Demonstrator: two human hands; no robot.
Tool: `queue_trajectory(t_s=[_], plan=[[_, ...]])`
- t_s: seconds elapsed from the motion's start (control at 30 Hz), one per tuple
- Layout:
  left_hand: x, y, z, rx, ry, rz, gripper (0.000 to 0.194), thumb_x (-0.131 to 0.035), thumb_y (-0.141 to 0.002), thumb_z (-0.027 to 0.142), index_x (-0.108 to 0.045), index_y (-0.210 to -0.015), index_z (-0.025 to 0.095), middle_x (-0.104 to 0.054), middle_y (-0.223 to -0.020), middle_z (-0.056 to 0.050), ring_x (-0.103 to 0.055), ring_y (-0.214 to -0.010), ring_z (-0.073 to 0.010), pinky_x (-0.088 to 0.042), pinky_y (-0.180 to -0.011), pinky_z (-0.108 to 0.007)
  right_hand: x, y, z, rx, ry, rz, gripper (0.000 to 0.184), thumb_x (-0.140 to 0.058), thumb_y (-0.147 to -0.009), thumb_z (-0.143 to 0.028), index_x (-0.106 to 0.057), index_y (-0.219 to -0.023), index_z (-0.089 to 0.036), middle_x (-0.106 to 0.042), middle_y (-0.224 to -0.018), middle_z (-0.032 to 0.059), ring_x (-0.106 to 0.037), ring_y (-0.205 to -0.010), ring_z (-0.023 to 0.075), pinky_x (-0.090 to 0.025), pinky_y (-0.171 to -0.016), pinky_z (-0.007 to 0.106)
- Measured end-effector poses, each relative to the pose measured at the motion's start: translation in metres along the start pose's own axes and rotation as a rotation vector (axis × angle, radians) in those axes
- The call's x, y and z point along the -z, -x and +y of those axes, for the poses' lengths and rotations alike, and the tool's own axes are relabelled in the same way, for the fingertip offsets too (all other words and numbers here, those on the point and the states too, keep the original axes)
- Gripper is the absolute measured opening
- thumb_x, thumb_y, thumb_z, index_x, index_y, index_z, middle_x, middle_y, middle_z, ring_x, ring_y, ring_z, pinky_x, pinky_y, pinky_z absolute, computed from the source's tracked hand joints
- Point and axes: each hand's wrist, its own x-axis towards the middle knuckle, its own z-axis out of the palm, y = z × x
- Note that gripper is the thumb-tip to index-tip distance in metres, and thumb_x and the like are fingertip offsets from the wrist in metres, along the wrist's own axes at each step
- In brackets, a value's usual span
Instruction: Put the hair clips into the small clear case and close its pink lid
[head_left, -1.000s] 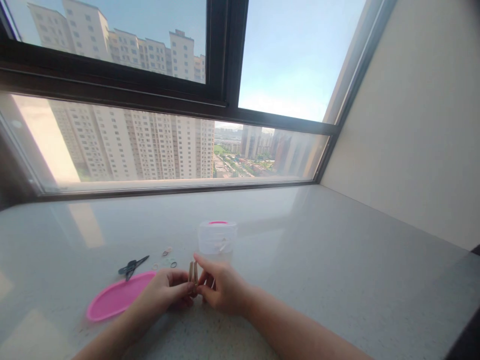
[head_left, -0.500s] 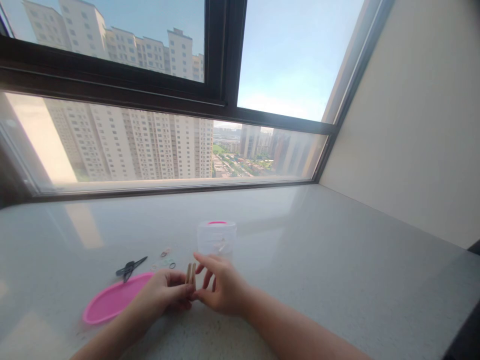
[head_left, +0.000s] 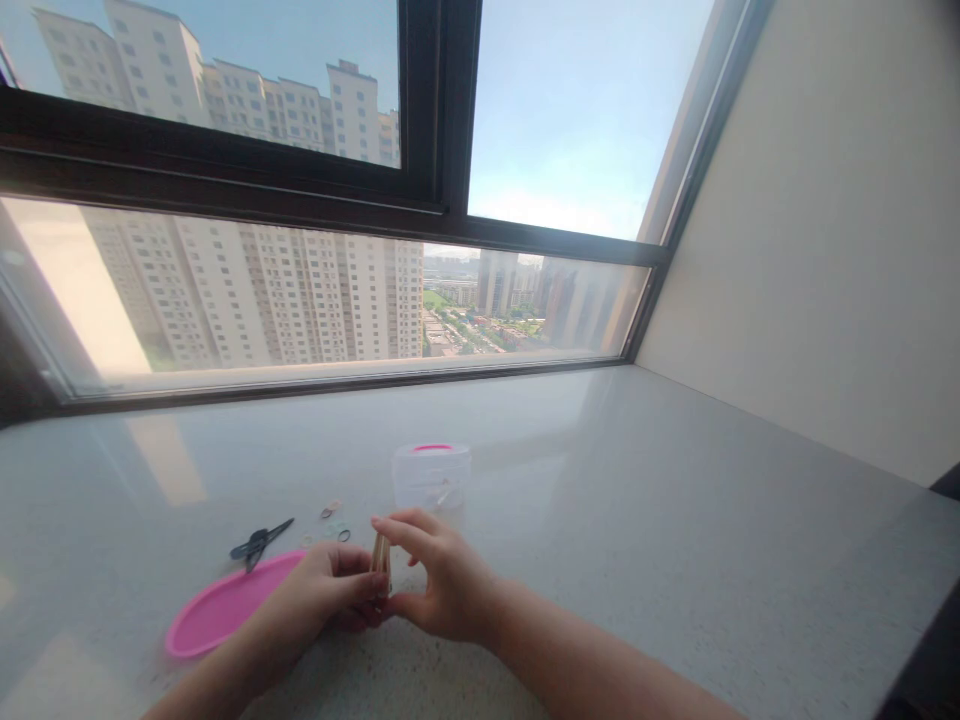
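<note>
My left hand point(head_left: 330, 587) pinches a small bundle of slim gold-brown hair clips point(head_left: 381, 560) between thumb and fingers, holding them upright. From the right, my right hand point(head_left: 439, 570) curves around the same bundle. Its index fingertip touches the top of the clips and its thumb lies at their lower end, by the left thumb. The lower part of the bundle is hidden by fingers. Just behind the hands stands a clear plastic container point(head_left: 409, 475) with a pink spot on top and some small items inside, hard to make out.
A pink oval lid or tray point(head_left: 217, 612) lies left, partly under my left forearm. Beyond it are crossed black hair clips point(head_left: 259, 542). Several small hair ties point(head_left: 344, 535) are scattered nearby on the speckled pale countertop point(head_left: 637, 520). A dark-framed window point(head_left: 450, 120) rises behind.
My right index finger has come down and left onto the top of the clips; before, it was raised and apart from them. The left hand keeps its hold. The view has shifted slightly.
</note>
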Motion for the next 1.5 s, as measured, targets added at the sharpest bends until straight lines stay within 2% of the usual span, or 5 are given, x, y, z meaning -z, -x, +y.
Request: queue_trajectory(t_s=[0.67, 0.8, 0.9, 1.13, 1.5], plan=[[0.003, -0.003, -0.005, -0.042, -0.013, -0.01, 0.04, -0.074, -0.061, 0.051, -0.071, -0.072, 0.013, -0.071, -0.066, -0.006, -0.063, -0.059, -0.0196, -0.041, -0.053, -0.026, -0.015, 0.0, 0.019, -0.022, -0.224, 0.115, 0.078, -0.076, -0.059, -0.017, -0.046, -0.13, -0.028, -0.056, -0.113, 0.0078, -0.059, -0.082, 0.016, -0.049, -0.061, 0.026], [0.003, -0.006, -0.009, -0.044, -0.037, 0.0, 0.038, -0.073, -0.062, 0.05, -0.07, -0.068, 0.013, -0.068, -0.057, -0.004, -0.061, -0.054, -0.0179, -0.041, -0.051, -0.025, -0.016, -0.001, 0.027, -0.15, -0.31, 0.063, 0.091, -0.083, -0.051, -0.024, -0.042, -0.133, -0.029, -0.055, -0.114, 0.0082, -0.058, -0.073, 0.0135, -0.045, -0.053, 0.022], [0.001, -0.006, -0.009, -0.069, -0.031, 0.009, 0.039, -0.072, -0.064, 0.051, -0.071, -0.069, 0.012, -0.066, -0.056, -0.003, -0.059, -0.052, -0.0166, -0.04, -0.05, -0.025, -0.017, -0.002, 0.033, -0.334, -0.451, -0.015, 0.105, -0.086, -0.05, -0.031, -0.032, -0.14, -0.022, -0.061, -0.088, 0.0027, -0.055, -0.06, 0.0113, -0.042, -0.05, 0.021], [-0.002, -0.006, -0.004, -0.102, -0.049, 0.009, 0.047, -0.074, -0.057, 0.057, -0.07, -0.067, 0.011, -0.062, -0.054, -0.002, -0.056, -0.05, -0.0153, -0.041, -0.05, -0.026, -0.013, -0.006, 0.035, -0.375, -0.531, -0.12, 0.048, -0.081, -0.058, -0.041, -0.066, -0.094, -0.013, -0.062, -0.067, -0.0005, -0.057, -0.059, 0.0126, -0.043, -0.056, 0.023], [0.003, -0.01, -0.011, -0.16, -0.067, 0.089, 0.045, -0.073, -0.06, 0.055, -0.068, -0.072, 0.011, -0.063, -0.059, -0.002, -0.057, -0.048, -0.0144, -0.043, -0.047, -0.026, -0.015, -0.013, 0.032, -0.381, -0.554, -0.062, 0.045, -0.08, -0.058, -0.043, -0.067, -0.089, -0.013, -0.062, -0.065, -0.0011, -0.057, -0.059, 0.0123, -0.043, -0.057, 0.024]])
